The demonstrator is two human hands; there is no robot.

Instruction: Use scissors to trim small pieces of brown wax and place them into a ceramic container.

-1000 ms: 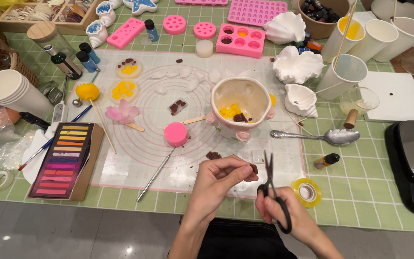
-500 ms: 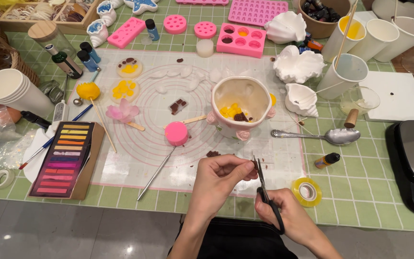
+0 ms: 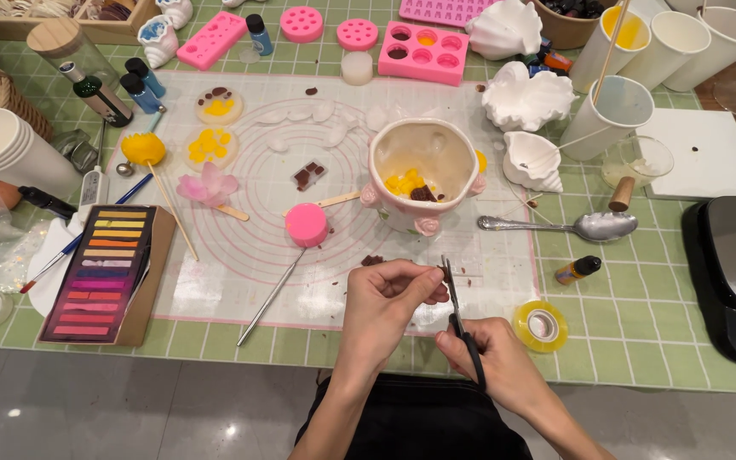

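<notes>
The right hand (image 3: 496, 362) is wrapped around the black handles of a pair of scissors (image 3: 460, 319), its fingers clenched through the loops, the blades pointing up and away and nearly shut. The left hand (image 3: 385, 298) sits just beside it, thumb and forefinger pinched on a small dark piece (image 3: 442, 274) held right against the blades; it is too small to tell what it is. Both hands hover over the near edge of a clear silicone mat (image 3: 240, 273) on the green-tiled surface (image 3: 641, 324). Just beyond the hands stands a cream bowl (image 3: 423, 175) trimmed with pink roses, yellow and brown bits inside. To the left of it lies a pink disc on a metal rod (image 3: 296, 247), and a few brown crumbs (image 3: 373, 260) lie on the mat near the left hand. A roll of yellow tape (image 3: 541, 325) lies just right of the scissors, a spoon (image 3: 564, 226) beyond it, and a box of coloured pastels (image 3: 100, 273) well off to the left.
</notes>
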